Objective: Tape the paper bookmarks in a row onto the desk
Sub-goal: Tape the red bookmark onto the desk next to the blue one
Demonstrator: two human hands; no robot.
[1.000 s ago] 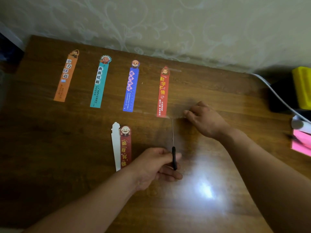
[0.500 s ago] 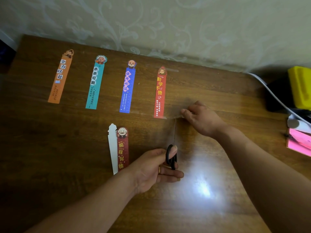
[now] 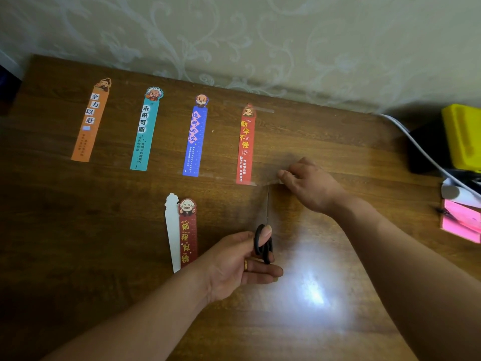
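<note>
Scissors (image 3: 263, 243) held up to a strip of clear tape (image 3: 265, 182) on the desk (image 3: 78, 230)

Gripping the black scissors handles with the left hand (image 3: 234, 261), thumb through one loop, blades pointing away, tips just at the tape. Pinching the right end of the tape with the curled fingers of the right hand (image 3: 309, 183), low over the wood, the other end lying across the foot of the red bookmark (image 3: 244, 147). In a row at the far side, flat and apart: orange bookmark (image 3: 89, 121), teal bookmark (image 3: 145, 131), blue bookmark (image 3: 196, 139), then the red one. Nearer, just left of the left hand, side by side and touching: white bookmark (image 3: 172, 230) and dark red bookmark (image 3: 188, 235). At the right edge a yellow box (image 3: 463, 136) and pink paper (image 3: 460, 222)
</note>
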